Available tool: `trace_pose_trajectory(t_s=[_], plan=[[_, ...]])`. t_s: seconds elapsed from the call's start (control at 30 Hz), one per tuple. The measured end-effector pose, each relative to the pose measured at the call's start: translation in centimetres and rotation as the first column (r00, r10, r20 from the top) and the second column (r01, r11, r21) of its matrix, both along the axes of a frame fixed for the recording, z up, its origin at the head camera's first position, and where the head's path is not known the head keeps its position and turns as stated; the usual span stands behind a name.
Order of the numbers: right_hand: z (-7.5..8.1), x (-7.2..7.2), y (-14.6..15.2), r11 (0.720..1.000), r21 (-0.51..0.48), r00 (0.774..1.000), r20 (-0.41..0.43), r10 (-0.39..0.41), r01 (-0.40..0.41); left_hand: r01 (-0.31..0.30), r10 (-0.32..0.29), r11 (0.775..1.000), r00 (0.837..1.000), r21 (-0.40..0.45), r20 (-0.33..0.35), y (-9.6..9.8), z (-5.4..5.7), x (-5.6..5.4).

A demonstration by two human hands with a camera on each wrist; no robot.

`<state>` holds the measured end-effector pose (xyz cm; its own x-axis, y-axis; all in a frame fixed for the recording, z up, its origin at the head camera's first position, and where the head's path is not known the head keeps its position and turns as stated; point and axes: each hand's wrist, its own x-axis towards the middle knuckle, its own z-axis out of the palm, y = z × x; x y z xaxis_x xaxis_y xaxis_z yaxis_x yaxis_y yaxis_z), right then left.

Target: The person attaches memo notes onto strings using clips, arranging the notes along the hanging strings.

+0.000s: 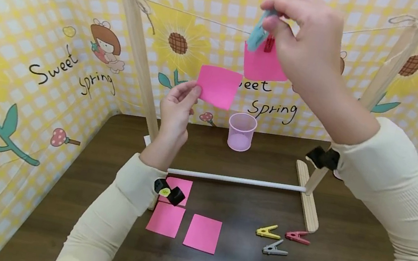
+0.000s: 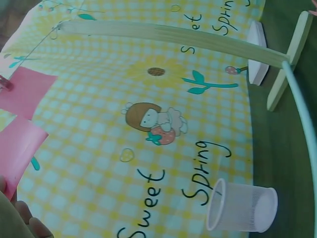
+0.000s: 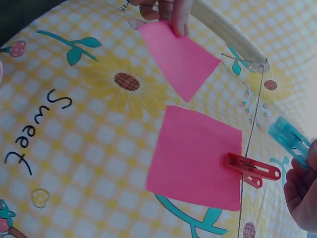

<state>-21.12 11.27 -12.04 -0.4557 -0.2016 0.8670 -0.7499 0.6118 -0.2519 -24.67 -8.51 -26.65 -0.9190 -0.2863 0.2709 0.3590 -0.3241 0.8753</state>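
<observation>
My left hand [image 1: 177, 108] pinches a pink sticky note [image 1: 218, 87] by its left edge, below the string [image 1: 199, 16]. Up at the string, my right hand [image 1: 309, 36] holds a blue clothespin [image 1: 257, 34] between thumb and fingers. Beside it, another pink note [image 3: 198, 158] hangs from the string under a red clothespin [image 3: 252, 167]. In the right wrist view the blue clothespin is apart from both notes. On the table lie several more pink notes [image 1: 202, 234], one partly hidden by my left wrist.
A wooden frame with a left post [image 1: 138, 53] and right post [image 1: 398, 56] carries the string; a white bar [image 1: 238, 180] joins it low down. Behind the bar stands a pink cup [image 1: 241, 132]. Yellow [image 1: 268, 231], red [image 1: 298, 236] and grey clothespins [image 1: 275, 247] lie at the right.
</observation>
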Motion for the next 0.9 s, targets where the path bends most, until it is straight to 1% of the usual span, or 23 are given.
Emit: trace_pose_trajectory(t_s=[0.1,0.23,0.3,0.33,0.43,0.57,0.73,0.9], plan=[[0.9,-0.8,-0.9,0.999,0.028,0.999,-0.022,-0.038,0.038,-0.015,0.015,1.000,1.000,0.005,-0.027,0.0,0.8,-0.2],[1.8,-1.6,-2.1,0.993,0.099,0.996,-0.073,-0.058,0.066,-0.035,0.038,0.999,0.996,0.032,-0.078,0.1,1.6,-0.5],[2.1,-2.0,-2.6,0.989,0.128,0.995,-0.080,-0.062,0.072,-0.040,0.044,0.998,0.994,0.044,-0.095,0.2,2.0,-0.6],[2.2,-2.1,-2.8,0.988,0.139,0.995,-0.075,-0.061,0.071,-0.039,0.044,0.998,0.994,0.053,-0.102,0.2,2.1,-0.6],[2.4,-2.3,-3.4,0.985,0.153,0.997,-0.010,-0.075,0.076,-0.040,0.047,0.997,0.993,0.066,-0.105,0.3,2.4,-0.6],[2.5,-2.3,-3.9,0.980,0.169,0.990,0.073,-0.119,0.106,-0.029,0.037,0.996,0.995,0.082,-0.096,0.4,2.7,-0.7],[2.3,-2.3,-4.1,0.973,0.195,0.985,0.098,-0.145,0.124,-0.012,0.022,0.996,0.993,0.093,-0.112,0.6,3.4,-0.8],[2.1,-2.4,-4.2,0.970,0.221,0.989,0.083,-0.123,0.101,-0.013,0.023,0.997,0.991,0.081,-0.131,0.5,3.9,-0.7]])
